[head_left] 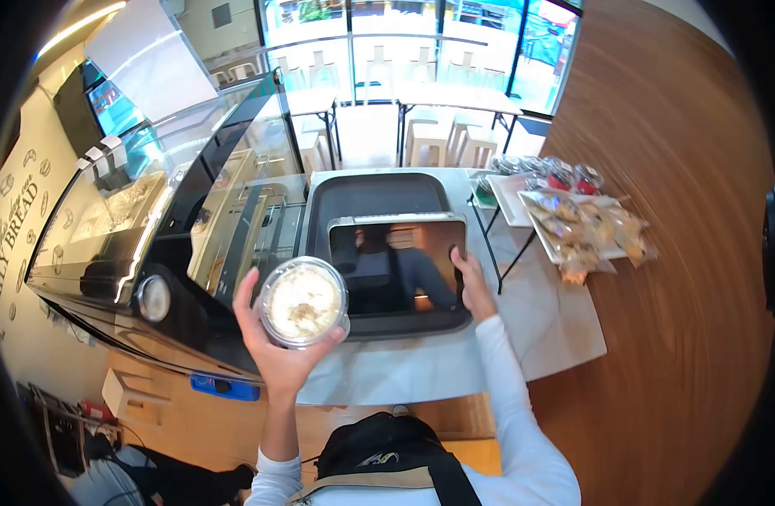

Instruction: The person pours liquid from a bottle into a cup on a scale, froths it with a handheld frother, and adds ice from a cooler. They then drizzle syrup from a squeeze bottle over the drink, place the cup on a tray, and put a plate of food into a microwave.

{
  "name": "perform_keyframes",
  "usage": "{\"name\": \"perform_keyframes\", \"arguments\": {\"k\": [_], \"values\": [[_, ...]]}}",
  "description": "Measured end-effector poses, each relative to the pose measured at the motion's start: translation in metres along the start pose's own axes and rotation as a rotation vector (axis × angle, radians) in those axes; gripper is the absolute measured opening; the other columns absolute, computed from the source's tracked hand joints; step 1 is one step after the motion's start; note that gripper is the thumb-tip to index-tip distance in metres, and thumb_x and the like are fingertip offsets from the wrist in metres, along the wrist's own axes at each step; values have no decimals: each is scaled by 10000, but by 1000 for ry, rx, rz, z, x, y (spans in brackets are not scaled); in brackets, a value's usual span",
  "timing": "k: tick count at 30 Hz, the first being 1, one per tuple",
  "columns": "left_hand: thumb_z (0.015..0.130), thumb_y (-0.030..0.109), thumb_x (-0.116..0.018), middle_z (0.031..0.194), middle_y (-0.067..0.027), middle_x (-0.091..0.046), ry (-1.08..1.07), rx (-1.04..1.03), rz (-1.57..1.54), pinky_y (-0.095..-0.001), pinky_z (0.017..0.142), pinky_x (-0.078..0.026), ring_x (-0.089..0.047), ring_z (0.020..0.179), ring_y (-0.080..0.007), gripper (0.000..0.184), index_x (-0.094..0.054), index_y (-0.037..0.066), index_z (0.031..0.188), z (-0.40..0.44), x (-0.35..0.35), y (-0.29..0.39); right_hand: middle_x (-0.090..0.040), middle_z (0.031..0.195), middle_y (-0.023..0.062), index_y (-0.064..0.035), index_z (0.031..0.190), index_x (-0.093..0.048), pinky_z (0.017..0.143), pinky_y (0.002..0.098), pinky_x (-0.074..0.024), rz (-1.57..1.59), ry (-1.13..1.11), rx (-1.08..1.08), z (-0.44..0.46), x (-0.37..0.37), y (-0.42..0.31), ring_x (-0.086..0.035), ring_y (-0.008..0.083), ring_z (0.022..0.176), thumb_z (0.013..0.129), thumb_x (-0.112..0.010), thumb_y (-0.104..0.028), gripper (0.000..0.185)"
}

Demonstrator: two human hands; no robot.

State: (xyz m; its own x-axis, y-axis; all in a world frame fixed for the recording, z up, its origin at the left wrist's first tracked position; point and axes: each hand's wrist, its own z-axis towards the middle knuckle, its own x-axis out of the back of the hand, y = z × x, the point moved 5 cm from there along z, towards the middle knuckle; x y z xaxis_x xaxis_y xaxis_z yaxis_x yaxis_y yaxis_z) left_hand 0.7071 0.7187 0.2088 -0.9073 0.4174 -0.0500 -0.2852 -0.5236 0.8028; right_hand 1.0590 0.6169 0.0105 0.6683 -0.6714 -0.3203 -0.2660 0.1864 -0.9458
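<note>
In the head view, my left hand [279, 347] is wrapped around a round clear plastic cup [304, 304]. White cream with a brown sprinkle shows through its top. The cup is held up in front of the left edge of a tablet [396, 270] with a dark, glossy screen. My right hand [473, 282] grips that tablet's right edge, its thumb on the front. The screen reflects a person in an apron. Behind and below the tablet lies a dark grey serving tray [379, 192] on the marble-look counter [531, 333].
A glass display case [235, 185] with trays stands at the left. To the right, white plates hold bagged pastries [585, 228] and lidded cups [560, 174] on a black stand. Tables and stools [427, 142] stand by the far windows. A person's dark-clothed leg [185, 476] shows at lower left.
</note>
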Motion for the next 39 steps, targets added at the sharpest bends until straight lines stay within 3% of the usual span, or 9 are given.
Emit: {"name": "perform_keyframes", "arguments": {"k": [7, 13, 18, 24, 26, 29, 32, 36, 39], "values": [[537, 130, -921, 1221, -208, -557, 78, -66, 155, -379, 961, -502, -609, 1104, -278, 1097, -283, 21, 1424, 67, -33, 7, -517, 770, -63, -45, 880, -615, 623, 226, -343, -89, 256, 311, -106, -1, -60, -422, 47, 703, 906, -671, -379, 340], [570, 66, -899, 1148, -212, -616, -13, 2, -6, -374, 914, -537, -649, 1043, -279, 1035, -305, 41, 1418, 104, -62, -16, -618, 1070, 37, -58, 1022, -578, 906, 338, -454, -4, 349, 342, -170, 84, -47, -571, 172, 1010, 910, -668, -301, 282], [575, 109, -914, 1146, -205, -622, 9, 16, 23, -367, 900, -544, -653, 1024, -271, 1035, -313, 46, 1416, 118, -94, -88, -578, 1249, 85, -60, 1315, -501, 1008, 442, -435, 258, 359, 464, -255, 147, -31, -543, 270, 1161, 874, -594, -583, 691], [543, 283, -936, 1067, -223, -658, 152, -59, 358, -383, 871, -535, -654, 1031, -307, 1030, -379, 64, 1381, 129, -114, -192, -490, 842, -9, -104, 1090, -553, 640, 196, -474, 292, 910, 700, -398, 142, -29, -531, 90, 731, 936, -593, -423, 356], [541, 302, -933, 1198, -215, -611, 180, -56, 388, -409, 970, -473, -599, 1125, -338, 1023, -390, 60, 1374, 136, -114, -221, -622, 927, -38, -122, 1077, -601, 781, 277, -512, 239, 755, 786, -451, 130, -15, -576, 88, 861, 971, -519, -459, 363], [551, 338, -937, 1301, -187, -492, 134, -179, 292, -412, 1035, -412, -488, 1227, -316, 1042, -388, -26, 1359, 146, -112, -264, -614, 878, -53, -163, 1034, -617, 720, 275, -529, 633, 1542, 852, -500, 68, 6, -581, 76, 848, 982, -519, -425, 285], [592, 367, -908, 1290, -189, -501, 116, -250, 452, -410, 1024, -415, -503, 1193, -312, 997, -397, -37, 1346, 154, -114, -271, -613, 898, 0, -252, 1106, -569, 751, 377, -513, 529, 1210, 970, -549, 17, 52, -601, 182, 887, 950, -544, -459, 260], [641, 357, -867, 1282, -189, -510, 57, -495, 362, -411, 1009, -424, -513, 1178, -311, 917, -413, -40, 1332, 149, -154, -244, -641, 843, 8, -145, 948, -642, 666, 339, -489, 786, 1660, 1112, -627, -48, 129, -595, 181, 748, 960, -555, -437, 304], [677, 349, -836, 1276, -189, -517, 8, -562, 242, -413, 998, -430, -521, 1168, -310, 858, -425, -43, 1321, 88, -177, -182, -635, 1218, 80, -19, 1249, -589, 981, 330, -427, 597, 2271, 942, -687, -100, 155, -591, 194, 1074, 958, -598, -355, 444]]}}
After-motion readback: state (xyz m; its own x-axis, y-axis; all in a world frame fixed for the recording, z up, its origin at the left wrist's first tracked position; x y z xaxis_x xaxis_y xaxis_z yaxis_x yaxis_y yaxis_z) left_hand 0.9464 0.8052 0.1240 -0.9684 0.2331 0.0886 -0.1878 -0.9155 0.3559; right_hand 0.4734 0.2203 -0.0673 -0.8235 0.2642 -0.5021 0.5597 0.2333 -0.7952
